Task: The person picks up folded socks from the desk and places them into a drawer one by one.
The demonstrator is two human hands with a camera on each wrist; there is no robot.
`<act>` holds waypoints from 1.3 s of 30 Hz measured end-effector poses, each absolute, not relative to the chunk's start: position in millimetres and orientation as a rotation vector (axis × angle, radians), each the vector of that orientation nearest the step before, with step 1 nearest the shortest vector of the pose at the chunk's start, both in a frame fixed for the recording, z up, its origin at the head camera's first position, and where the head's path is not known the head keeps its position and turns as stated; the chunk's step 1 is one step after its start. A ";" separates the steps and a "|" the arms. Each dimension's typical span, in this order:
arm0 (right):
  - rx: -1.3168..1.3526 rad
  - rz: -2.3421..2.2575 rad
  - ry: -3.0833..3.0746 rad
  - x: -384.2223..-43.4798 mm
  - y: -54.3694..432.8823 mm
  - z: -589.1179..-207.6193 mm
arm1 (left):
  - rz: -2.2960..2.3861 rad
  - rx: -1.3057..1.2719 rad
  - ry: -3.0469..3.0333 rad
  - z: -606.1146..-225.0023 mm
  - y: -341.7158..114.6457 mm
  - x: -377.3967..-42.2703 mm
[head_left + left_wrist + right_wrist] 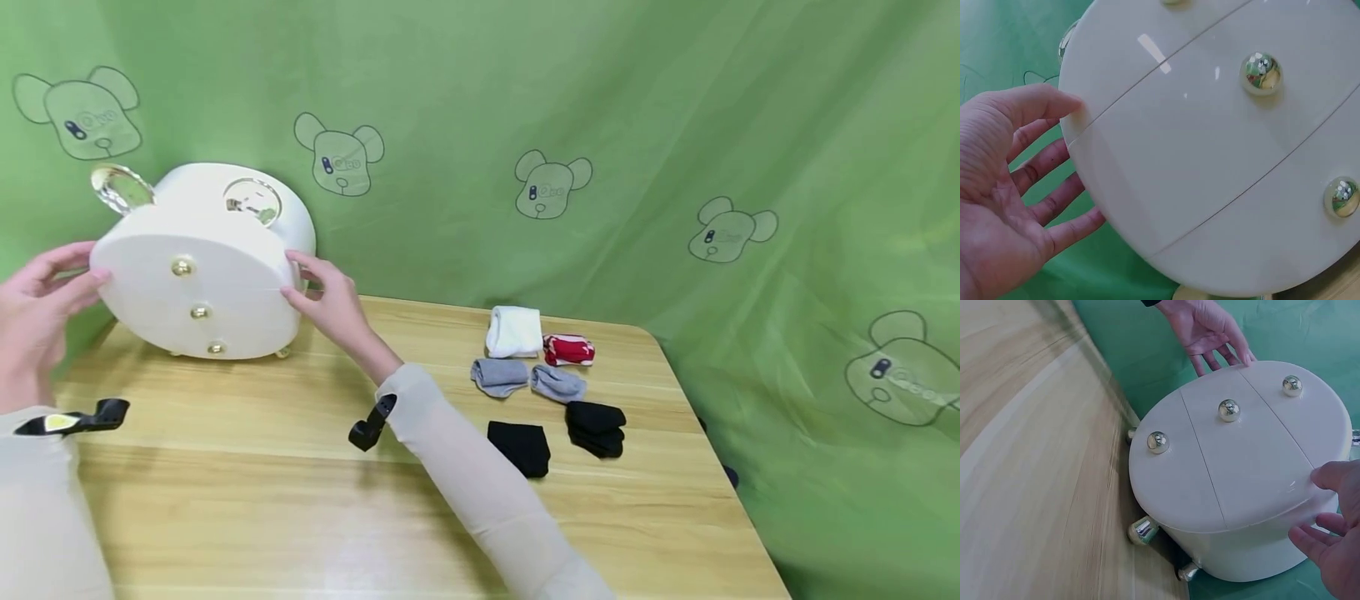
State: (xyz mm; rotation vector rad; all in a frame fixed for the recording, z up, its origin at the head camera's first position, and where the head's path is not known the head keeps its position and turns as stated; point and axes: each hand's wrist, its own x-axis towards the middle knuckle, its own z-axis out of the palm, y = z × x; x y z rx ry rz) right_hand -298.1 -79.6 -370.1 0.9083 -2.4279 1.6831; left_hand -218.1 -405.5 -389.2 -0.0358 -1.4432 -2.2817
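A green curtain (465, 75) is hanging behind the white three-drawer cabinet (150, 292), and a wooden table (300, 508) is spreading beneath and before it. The oval cabinet is facing the person, presumably keeping its drawer fronts within reach. The left hand (39, 312) and right hand (332, 302) are holding its opposite sides, probably steadying it evenly. The cabinet is lying between them: each thumb is resting at the front edge, fingers partly curling behind, loosely spread. Right of the cabinet, folded bundles, white (514, 332), black (519, 447), grey (500, 377) and red-and-white (568, 350), are lying grouped, seemingly folded for compactness. Three round knobs (182, 267) are lining the cabinet's front.
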 end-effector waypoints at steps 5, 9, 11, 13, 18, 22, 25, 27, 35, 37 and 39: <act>0.859 1.736 -2.382 -298.8 -69.0 -371.4 | -2.283 -0.015 -1.544 -382.2 -392.6 -214.7; 0.835 1.755 -2.363 -299.7 -53.2 -369.6 | -2.282 -0.074 -1.613 -376.5 -380.4 -217.4; 0.837 1.748 -2.356 -299.8 -43.9 -368.5 | -2.298 -0.105 -1.628 -374.4 -374.4 -219.8; 0.837 1.738 -2.355 -300.7 -33.8 -368.3 | -2.314 -0.136 -1.645 -373.4 -368.1 -222.7; 0.835 1.726 -2.352 -303.6 -4.3 -368.6 | -2.288 -0.229 -1.740 -374.3 -350.9 -232.0; 0.818 1.754 -2.331 -304.0 21.4 -368.9 | -2.251 -0.280 -1.808 -376.7 -333.6 -240.6; 0.797 1.800 -2.315 -302.6 39.8 -368.4 | -2.228 -0.307 -1.840 -378.8 -319.7 -246.2; 0.781 1.824 -2.307 -301.5 50.8 -368.1 | -2.218 -0.325 -1.849 -379.7 -310.5 -249.5; 0.719 1.799 -2.317 -298.5 94.8 -367.7 | -2.172 -0.343 -1.920 -380.3 -271.0 -263.4; 0.703 1.804 -2.324 -298.4 105.5 -366.6 | -2.153 -0.329 -1.946 -379.4 -260.5 -265.8; 0.695 1.803 -2.329 -298.8 115.6 -365.5 | -2.127 -0.315 -1.975 -378.6 -250.4 -268.2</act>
